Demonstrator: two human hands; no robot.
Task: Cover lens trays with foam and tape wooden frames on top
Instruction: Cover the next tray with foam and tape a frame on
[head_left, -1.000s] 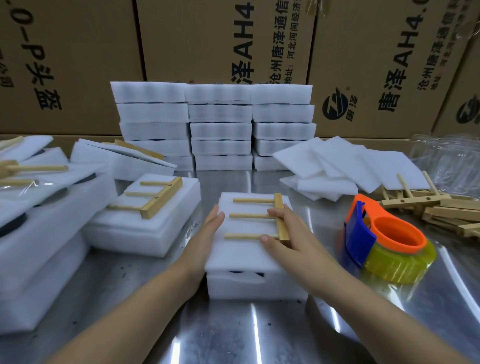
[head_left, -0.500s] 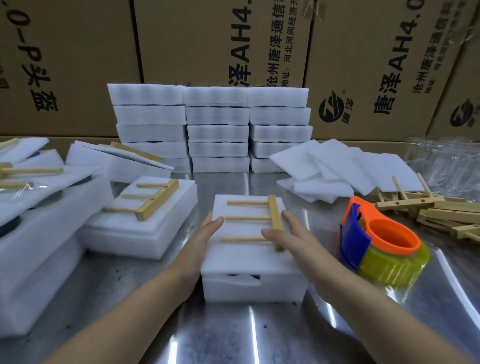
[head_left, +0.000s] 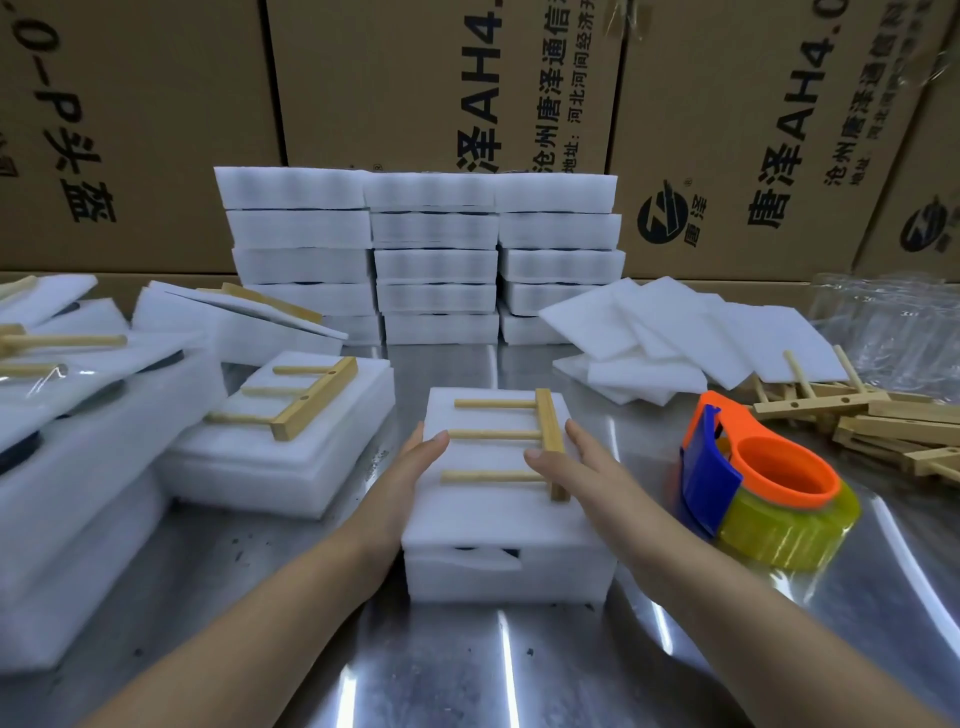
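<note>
Centre of bench (head_left: 467, 670): white foam lens tray (head_left: 506, 571), foam sheet (head_left: 483, 512) laid over it as a cover. A dark sliver shows in the front gap under the sheet; contents can't be made out. Wooden frame (head_left: 549, 441) lies flat on the sheet, spine to the right, three dowels pointing left, no tape visible on it.

Left hand (head_left: 410, 467) is against the tray's left edge, fingers straight, thumb resting on the sheet, grasping nothing. Right hand (head_left: 582, 465) is at the right edge just beside the frame spine, fingers straight, thumb on the sheet, also released.

Tape dispenser (head_left: 763, 480), orange and blue with a yellowish roll, sits right of the tray, apart from it. Second covered tray (head_left: 291, 457) to the left, with its own frame on top. More covered trays far left (head_left: 78, 415), dark round shapes peeking under the sheets. Stacked trays (head_left: 431, 260) at the back. Loose foam sheets (head_left: 675, 327) and a spare frames pile (head_left: 883, 426) right. Cardboard boxes (head_left: 415, 78) behind.
</note>
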